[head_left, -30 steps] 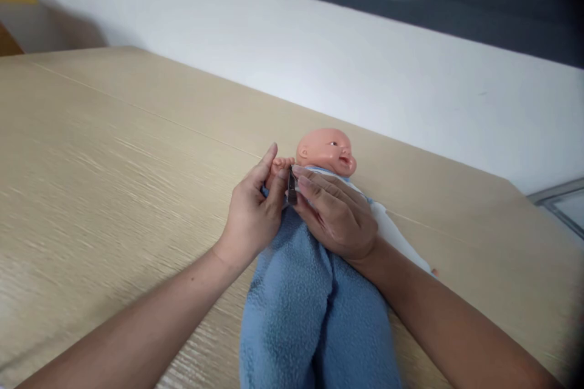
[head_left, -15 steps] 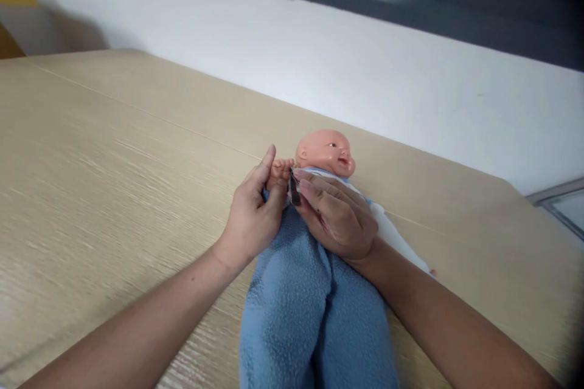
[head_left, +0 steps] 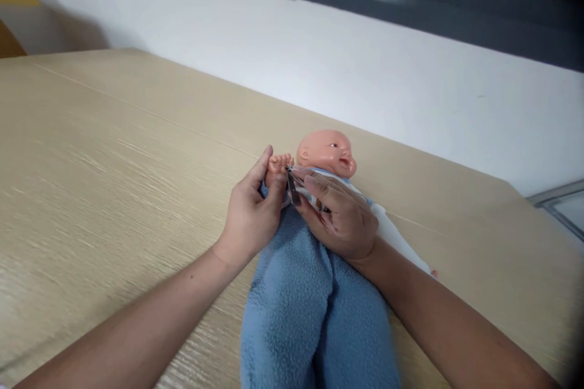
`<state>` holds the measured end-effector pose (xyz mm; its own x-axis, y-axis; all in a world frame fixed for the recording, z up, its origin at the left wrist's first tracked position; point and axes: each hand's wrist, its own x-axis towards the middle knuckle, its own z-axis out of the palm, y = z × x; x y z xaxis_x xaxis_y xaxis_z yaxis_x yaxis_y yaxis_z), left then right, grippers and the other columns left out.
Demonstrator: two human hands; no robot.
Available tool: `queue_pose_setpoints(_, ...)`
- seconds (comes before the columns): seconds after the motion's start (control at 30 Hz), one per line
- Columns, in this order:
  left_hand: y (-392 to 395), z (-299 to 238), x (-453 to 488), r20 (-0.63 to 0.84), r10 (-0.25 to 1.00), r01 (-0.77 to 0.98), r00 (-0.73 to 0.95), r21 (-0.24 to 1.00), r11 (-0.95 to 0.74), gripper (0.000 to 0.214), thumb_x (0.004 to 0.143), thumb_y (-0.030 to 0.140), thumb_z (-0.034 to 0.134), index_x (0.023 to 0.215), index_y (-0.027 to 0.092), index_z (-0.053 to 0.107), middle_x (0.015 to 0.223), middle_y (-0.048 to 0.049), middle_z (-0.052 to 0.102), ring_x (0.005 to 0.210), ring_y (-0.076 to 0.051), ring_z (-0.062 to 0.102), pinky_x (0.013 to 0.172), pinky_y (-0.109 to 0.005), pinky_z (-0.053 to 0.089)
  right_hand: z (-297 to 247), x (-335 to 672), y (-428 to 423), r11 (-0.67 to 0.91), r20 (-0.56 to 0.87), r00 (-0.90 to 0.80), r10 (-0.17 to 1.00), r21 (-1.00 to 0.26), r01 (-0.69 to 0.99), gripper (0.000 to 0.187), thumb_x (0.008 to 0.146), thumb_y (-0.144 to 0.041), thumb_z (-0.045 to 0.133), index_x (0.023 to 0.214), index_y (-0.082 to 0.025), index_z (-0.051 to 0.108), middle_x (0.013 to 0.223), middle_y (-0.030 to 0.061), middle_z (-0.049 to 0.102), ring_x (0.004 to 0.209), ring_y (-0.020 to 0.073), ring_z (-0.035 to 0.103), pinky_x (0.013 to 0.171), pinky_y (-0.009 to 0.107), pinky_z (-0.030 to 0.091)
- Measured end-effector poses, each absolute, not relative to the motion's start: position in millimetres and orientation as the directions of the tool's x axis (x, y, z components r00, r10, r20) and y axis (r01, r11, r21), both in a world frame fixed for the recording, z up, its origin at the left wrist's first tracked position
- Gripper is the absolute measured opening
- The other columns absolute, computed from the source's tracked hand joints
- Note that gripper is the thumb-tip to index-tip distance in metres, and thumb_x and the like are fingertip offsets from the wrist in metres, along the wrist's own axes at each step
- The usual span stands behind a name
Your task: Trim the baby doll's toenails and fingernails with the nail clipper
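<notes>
A baby doll (head_left: 323, 151) lies on its back, its head turned to the right, in a white top and fuzzy blue trousers (head_left: 292, 292). My left hand (head_left: 250, 209) is closed around the doll's small hand (head_left: 278, 165), thumb across its palm side, with the doll's fingers sticking up. Between the thumb and fingers of my right hand (head_left: 342, 213) is a metal nail clipper (head_left: 293, 188). Its tip is at the doll's fingers; whether it touches them I cannot tell. My right hand rests over the doll's chest and hides part of the top.
The doll lies on a pale wood-grain table (head_left: 137, 194) with a thin seam across it. Behind the table rises a white wall (head_left: 205, 24) with a dark window frame (head_left: 410, 6). A grey-framed object (head_left: 561, 200) stands past the right edge.
The nail clipper's tip has shifted slightly left, onto the doll's fingers, and its arms now look more spread. My left hand and the doll's hand have barely moved.
</notes>
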<state>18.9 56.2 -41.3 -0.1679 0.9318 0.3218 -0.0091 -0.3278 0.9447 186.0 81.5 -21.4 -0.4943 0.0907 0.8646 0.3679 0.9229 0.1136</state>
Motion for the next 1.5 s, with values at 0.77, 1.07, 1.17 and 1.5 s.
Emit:
queue_pose_setpoints(0.77, 56.6, -39.8, 18.9, 0.317, 0.933, 0.005, -0.171, 0.947, -0.321, 0.060, 0.106, 0.037, 0.065, 0.160, 0.013, 0.055, 0.151, -0.0131, 0.071, 0.142, -0.027, 0.067, 0.126, -0.045, 0.050, -20.8, 183.3, 85.6, 0.933, 0.884, -0.467, 0.011, 0.159, 0.323, 0.043, 0.089, 0.004, 0.075, 0.131, -0.001, 0.068, 0.123, 0.0263, 0.080, 0.127, 0.0246, 0.078, 0.111, 0.033, 0.066)
queue_pose_setpoints(1.07, 56.2, -41.9, 19.7, 0.324, 0.931, 0.019, -0.170, 0.945, -0.326, 0.059, 0.107, 0.044, 0.063, 0.159, 0.017, 0.056, 0.150, -0.0106, 0.072, 0.142, -0.025, 0.068, 0.126, -0.045, 0.049, -20.3, 182.6, 84.7, 0.910, 0.891, -0.453, 0.024, 0.169, 0.380, 0.049, 0.087, 0.000, 0.079, 0.134, -0.004, 0.066, 0.121, 0.0226, 0.082, 0.121, 0.0228, 0.080, 0.109, 0.032, 0.066)
queue_pose_setpoints(1.17, 56.3, -43.1, 19.9, 0.335, 0.927, 0.016, -0.170, 0.941, -0.337, 0.061, 0.107, 0.044, 0.063, 0.161, 0.018, 0.054, 0.151, -0.0111, 0.071, 0.142, -0.026, 0.067, 0.126, -0.046, 0.049, -20.0, 182.3, 85.9, 0.911, 0.890, -0.457, 0.013, 0.178, 0.373, 0.050, 0.087, -0.001, 0.079, 0.136, -0.004, 0.066, 0.121, 0.0223, 0.082, 0.120, 0.0234, 0.081, 0.107, 0.032, 0.067)
queue_pose_setpoints(1.5, 55.7, -44.7, 20.2, 0.349, 0.922, 0.020, -0.166, 0.936, -0.351, 0.059, 0.107, 0.045, 0.063, 0.161, 0.021, 0.055, 0.151, -0.0118, 0.071, 0.142, -0.028, 0.067, 0.126, -0.048, 0.049, -21.5, 182.9, 87.2, 0.928, 0.888, -0.460, -0.001, 0.173, 0.331, 0.049, 0.086, 0.003, 0.079, 0.133, -0.002, 0.067, 0.123, 0.0249, 0.081, 0.126, 0.0238, 0.078, 0.111, 0.033, 0.066)
